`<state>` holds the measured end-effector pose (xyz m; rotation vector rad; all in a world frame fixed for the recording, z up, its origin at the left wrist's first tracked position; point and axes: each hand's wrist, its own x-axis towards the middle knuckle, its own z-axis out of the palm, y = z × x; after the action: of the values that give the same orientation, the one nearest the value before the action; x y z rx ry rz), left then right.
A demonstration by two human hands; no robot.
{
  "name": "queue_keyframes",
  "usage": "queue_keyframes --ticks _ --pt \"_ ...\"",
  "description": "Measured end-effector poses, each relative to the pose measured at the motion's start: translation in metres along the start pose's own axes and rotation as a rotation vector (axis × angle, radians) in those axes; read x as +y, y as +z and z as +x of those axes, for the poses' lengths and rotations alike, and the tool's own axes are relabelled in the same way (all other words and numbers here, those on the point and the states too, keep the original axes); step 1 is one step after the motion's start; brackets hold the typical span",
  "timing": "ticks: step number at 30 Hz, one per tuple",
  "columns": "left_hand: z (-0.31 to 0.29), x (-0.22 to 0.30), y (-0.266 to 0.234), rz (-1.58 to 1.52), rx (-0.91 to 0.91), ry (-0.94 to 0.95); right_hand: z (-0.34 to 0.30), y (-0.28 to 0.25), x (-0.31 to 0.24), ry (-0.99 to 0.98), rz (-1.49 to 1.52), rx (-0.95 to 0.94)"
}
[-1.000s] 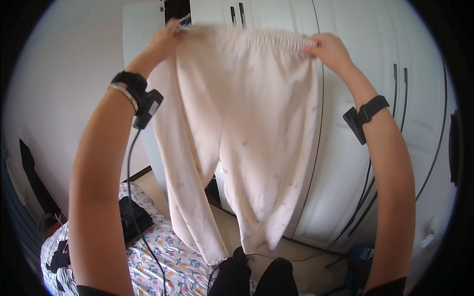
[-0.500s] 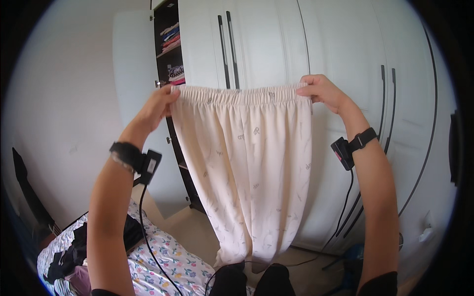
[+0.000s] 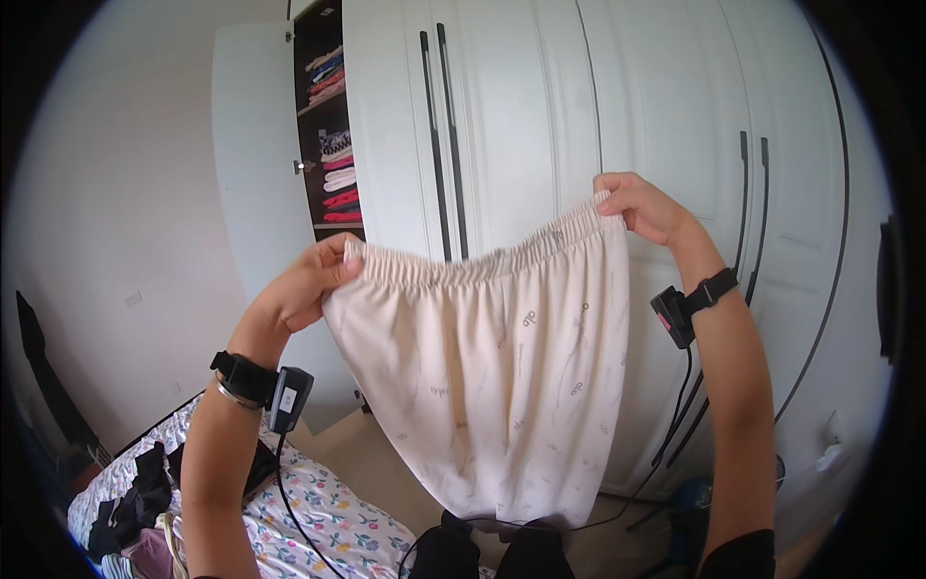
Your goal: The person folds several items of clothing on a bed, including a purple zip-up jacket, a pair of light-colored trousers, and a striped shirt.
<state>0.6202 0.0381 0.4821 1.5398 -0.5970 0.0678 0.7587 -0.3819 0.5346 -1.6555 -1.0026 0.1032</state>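
Cream pajama pants point(image 3: 492, 376) with small grey prints and a gathered elastic waistband hang in front of me. My left hand point(image 3: 311, 280) pinches one end of the waistband between thumb and fingers. At the other end, somewhat higher, my right hand point(image 3: 639, 206) grips the band the same way. Between the two hands the waistband sags and slopes up to the right. Below it the fabric falls in loose folds, reaching down to just above my knees.
A white wardrobe point(image 3: 521, 125) with dark handles fills the back. Its open door point(image 3: 256, 145) at left reveals shelves of folded clothes point(image 3: 340, 180). A floral-sheeted bed point(image 3: 318, 502) holds dark clothes point(image 3: 135, 497). Cables run from devices point(image 3: 291, 398) on both wrists.
My left hand has moved down a good way, and my right hand slightly. The waistband, level and stretched before, is now slack and tilted, and the legs look bunched lower down.
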Motion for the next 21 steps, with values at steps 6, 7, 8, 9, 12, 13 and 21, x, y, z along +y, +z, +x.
queue_keyframes --ticks 6,7,8,9,12,13,21 --pt "-0.018 0.003 0.024 0.11 -0.121 -0.06 0.001 0.003 -0.001 0.047 -0.09 -0.023" --pt "-0.021 0.002 0.02 0.203 -0.154 -0.089 0.0 0.007 -0.003 0.047 -0.088 -0.029" --pt "-0.024 0.002 0.017 0.296 -0.187 -0.119 -0.002 0.012 -0.007 0.05 -0.111 -0.023" --pt "-0.025 0.001 0.016 0.284 -0.221 -0.152 -0.003 0.016 -0.009 0.055 -0.136 -0.016" --pt "-0.023 0.0 0.021 0.613 -0.124 -0.145 -0.004 0.016 -0.009 0.061 -0.197 -0.036" --pt "-0.022 0.001 0.022 0.608 -0.126 -0.145 -0.006 0.014 -0.008 0.066 -0.198 -0.035" --pt "-0.014 0.006 0.001 0.955 0.309 -0.149 0.0 0.025 -0.008 0.186 -0.895 -0.197"
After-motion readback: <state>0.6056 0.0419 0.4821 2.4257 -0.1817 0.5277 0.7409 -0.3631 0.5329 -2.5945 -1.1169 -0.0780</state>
